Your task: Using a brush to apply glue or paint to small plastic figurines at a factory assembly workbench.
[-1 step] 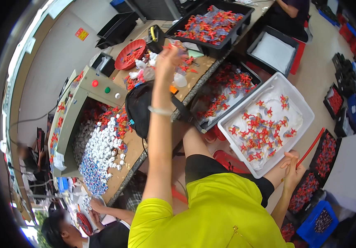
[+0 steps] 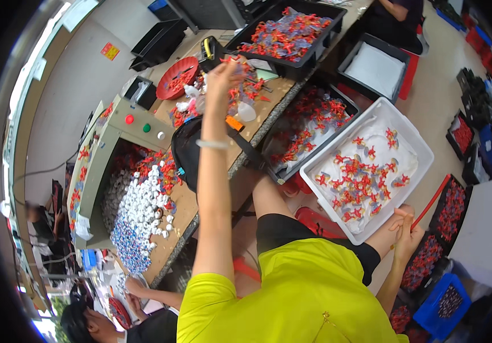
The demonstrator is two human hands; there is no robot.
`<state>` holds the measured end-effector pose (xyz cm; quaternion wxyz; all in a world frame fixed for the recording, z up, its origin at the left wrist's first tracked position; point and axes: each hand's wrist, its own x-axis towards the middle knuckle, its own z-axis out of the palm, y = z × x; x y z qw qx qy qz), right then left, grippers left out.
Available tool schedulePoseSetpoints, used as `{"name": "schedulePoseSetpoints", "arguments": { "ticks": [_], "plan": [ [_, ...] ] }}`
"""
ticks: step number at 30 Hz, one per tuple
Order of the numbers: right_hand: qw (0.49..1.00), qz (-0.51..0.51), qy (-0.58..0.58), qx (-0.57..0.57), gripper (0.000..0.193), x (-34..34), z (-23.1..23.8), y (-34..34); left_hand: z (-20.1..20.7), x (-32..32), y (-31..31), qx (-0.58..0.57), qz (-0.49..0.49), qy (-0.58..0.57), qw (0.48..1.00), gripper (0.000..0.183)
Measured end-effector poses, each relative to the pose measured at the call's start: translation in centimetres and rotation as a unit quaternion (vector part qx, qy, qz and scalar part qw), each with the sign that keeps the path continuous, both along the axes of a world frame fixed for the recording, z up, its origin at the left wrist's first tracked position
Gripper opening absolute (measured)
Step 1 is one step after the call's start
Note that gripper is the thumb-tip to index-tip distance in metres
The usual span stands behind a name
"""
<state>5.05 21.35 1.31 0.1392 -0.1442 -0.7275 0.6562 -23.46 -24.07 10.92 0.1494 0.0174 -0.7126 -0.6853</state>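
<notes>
My left hand (image 2: 223,78) reaches out over the bench, above a loose heap of small red and grey plastic figures (image 2: 246,94). Its fingers are curled together; whatever is between them is too small to make out. On my right, a white plastic tray (image 2: 310,178) sits tilted by my knees, with several red figures on grey pieces (image 2: 366,177) spread over a white lining. My right hand (image 2: 407,233) rests at my knee beside the tray's near right rim, fingers curled. A thin red bar (image 2: 432,200) runs just past it; I cannot tell whether the hand touches it.
A black bag (image 2: 186,151) stands on the bench (image 2: 180,208) beside a machine (image 2: 106,137) with a heap of white and blue parts. Black bins (image 2: 337,54) of figures lie beyond. A red bowl (image 2: 167,80) is far left. A co-worker (image 2: 103,326) sits at lower left.
My left hand and forearm have shifted a little to the left over the bench. My right hand and the white tray stay nearly where they were.
</notes>
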Motion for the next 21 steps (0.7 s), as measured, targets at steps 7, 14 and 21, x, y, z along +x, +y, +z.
{"name": "schedulePoseSetpoints", "arguments": {
  "ticks": [7, 14, 21],
  "plan": [
    [0.998, -0.057, 0.004, 0.024, 0.045, 0.6, 0.2, 1.9, 0.8, -1.4, -7.6, -0.36, 0.152, 0.154, 0.907, 0.022],
    [0.998, -0.047, 0.025, 0.037, 0.044, -1.6, -0.3, 1.9, 10.4, 25.4, 10.7, 0.123, -0.179, 0.444, 0.869, 0.039],
    [0.997, -0.027, 0.022, 0.066, 0.046, -2.8, 1.5, -0.7, 10.8, 29.3, 15.1, 0.21, -0.335, 0.243, 0.886, 0.044]
  ]
}}
